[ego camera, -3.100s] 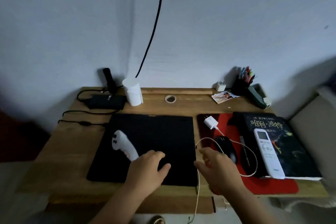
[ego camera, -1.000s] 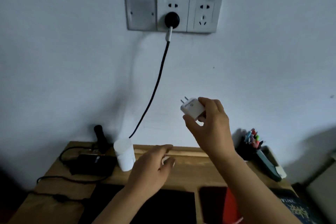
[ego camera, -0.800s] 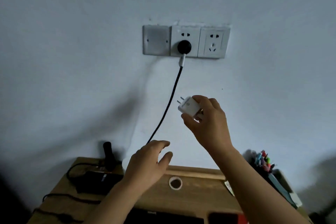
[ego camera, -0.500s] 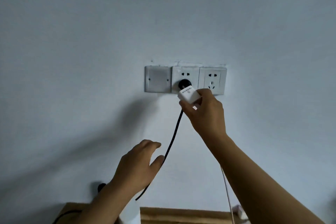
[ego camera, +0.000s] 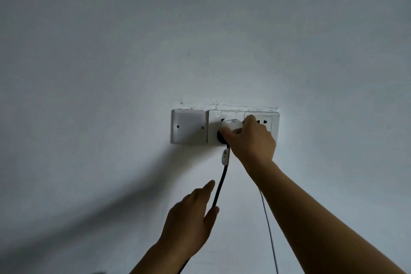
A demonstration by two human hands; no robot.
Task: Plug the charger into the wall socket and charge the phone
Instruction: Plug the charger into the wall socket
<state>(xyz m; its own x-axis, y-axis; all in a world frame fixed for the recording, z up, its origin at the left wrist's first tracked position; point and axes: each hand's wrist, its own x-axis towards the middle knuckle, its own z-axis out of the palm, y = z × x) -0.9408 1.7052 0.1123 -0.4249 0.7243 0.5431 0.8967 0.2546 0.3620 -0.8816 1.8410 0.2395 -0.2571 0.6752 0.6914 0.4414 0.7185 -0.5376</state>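
Observation:
My right hand (ego camera: 252, 140) grips the white charger (ego camera: 231, 123) and holds it against the top of the middle wall socket (ego camera: 214, 122). Its prongs are hidden, so I cannot tell how far they sit in the socket. The charger's thin white cable (ego camera: 269, 233) hangs down past my right forearm. My left hand (ego camera: 191, 220) hovers below with fingers apart, holding nothing, just beside a black cable (ego camera: 219, 187). The phone is out of view.
A black round plug (ego camera: 220, 138) fills the lower part of the middle socket, and its cable drops straight down. A blank switch plate (ego camera: 188, 126) sits to the left and a free socket (ego camera: 270, 124) to the right. Bare white wall surrounds them.
My right hand lifted the charger from the desk up the wall and now holds it against the middle socket. My left hand rose too. The view tilted up and the desk dropped out of sight.

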